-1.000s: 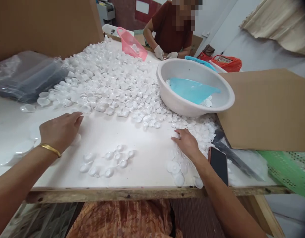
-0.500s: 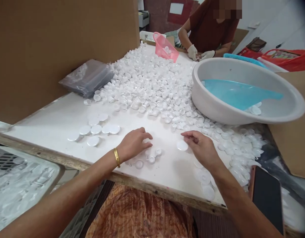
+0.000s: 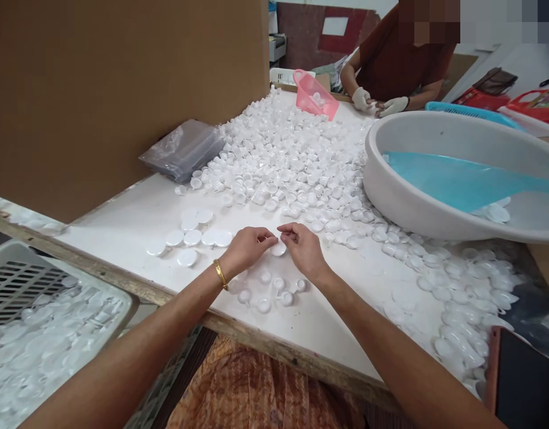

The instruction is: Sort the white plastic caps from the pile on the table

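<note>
Just above the white tabletop, my right hand (image 3: 303, 247) pinches a round white plastic cap (image 3: 278, 248) between thumb and fingers. My left hand (image 3: 250, 247), with a gold bracelet (image 3: 220, 274) at its wrist, meets it from the left. Its thumb and fingers are pressed together at the cap's edge; anything small between them is hidden. Below the hands lie several small white plastic ring-like pieces (image 3: 264, 305). Left of my left hand, several round white caps (image 3: 193, 238) lie flat on the table.
A big heap of white plastic pieces (image 3: 296, 161) covers the table's far half. Beside it stands a grey basin (image 3: 386, 190) with a blue sheet. A phone (image 3: 524, 375) lies at right, a crate (image 3: 127, 310) at lower left. Across the table, a co-worker's gloved hands (image 3: 377, 106) are together.
My right hand has brought the round white cap leftward to my left hand. My left hand has risen off the small pieces, its fingers now closed. The view has turned slightly left.
</note>
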A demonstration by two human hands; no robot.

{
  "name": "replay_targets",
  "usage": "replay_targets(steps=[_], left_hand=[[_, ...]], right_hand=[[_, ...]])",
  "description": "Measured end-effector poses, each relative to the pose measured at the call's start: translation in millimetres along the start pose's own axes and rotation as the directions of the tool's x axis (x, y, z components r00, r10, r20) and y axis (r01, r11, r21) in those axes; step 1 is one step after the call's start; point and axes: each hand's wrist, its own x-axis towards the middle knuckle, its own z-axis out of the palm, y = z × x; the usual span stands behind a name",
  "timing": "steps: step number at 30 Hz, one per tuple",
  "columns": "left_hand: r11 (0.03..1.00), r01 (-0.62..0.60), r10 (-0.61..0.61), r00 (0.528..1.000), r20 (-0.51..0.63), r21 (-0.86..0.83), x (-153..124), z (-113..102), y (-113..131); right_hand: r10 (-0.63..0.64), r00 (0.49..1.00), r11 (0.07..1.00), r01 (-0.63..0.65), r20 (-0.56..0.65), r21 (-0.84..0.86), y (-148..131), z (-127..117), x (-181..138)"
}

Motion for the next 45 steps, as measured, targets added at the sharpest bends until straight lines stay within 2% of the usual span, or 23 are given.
replay_targets(steps=[4, 8, 15, 17, 20, 23, 30, 38, 45], left_hand=[[0.996, 0.082, -0.082, 0.997, 0.000, 0.032, -0.5, 5.9, 0.6], [0.996, 0.082, -0.081, 0.997, -0.011, 0.028, 2.1, 8.8, -1.2], [0.986, 0.135, -0.140, 0.990, 0.035, 0.100, 9.6, 8.1, -0.5], [0.983, 0.121, -0.114, 0.992, -0.057, 0.141, 12.7, 11.6, 5.6], [0.966, 0.041, 0.027, 0.966, -0.257, 0.256, 20.2, 23.0, 18.5], [0.906, 0.009, 0.144, 0.933, -0.328, 0.423, 30.7, 36.9, 28.5], [0.807, -0.112, 0.286, 0.934, -0.217, 0.580, 47.4, 54.2, 27.5], [0.802, -0.177, 0.265, 0.961, -0.074, 0.571, 54.9, 56.4, 20.5], [0.800, -0.172, 0.303, 0.943, -0.140, 0.575, 54.4, 55.4, 23.0]], right_hand=[[-0.012, 1.000, 1.000, 0.012, 0.009, -0.028, 3.7, 6.6, -3.2], [-0.020, 1.000, 0.999, 0.020, 0.010, -0.036, 3.7, 4.4, -7.2], [0.102, 0.988, 0.995, -0.101, 0.115, -0.013, 7.3, -1.6, -12.9], [0.139, 0.984, 0.990, -0.141, 0.114, 0.009, 7.9, -0.2, -12.0], [0.168, 0.979, 0.981, -0.178, 0.118, 0.077, 7.7, 0.2, -9.9], [0.201, 0.970, 0.963, -0.221, 0.137, 0.151, 7.8, -5.6, -10.5], [0.252, 0.954, 0.949, -0.276, 0.161, 0.155, 12.0, -21.1, -25.4], [0.261, 0.950, 0.916, -0.300, 0.173, 0.268, 18.1, -21.1, -25.6], [0.262, 0.954, 0.925, -0.291, 0.144, 0.244, 16.1, -12.9, -20.0]])
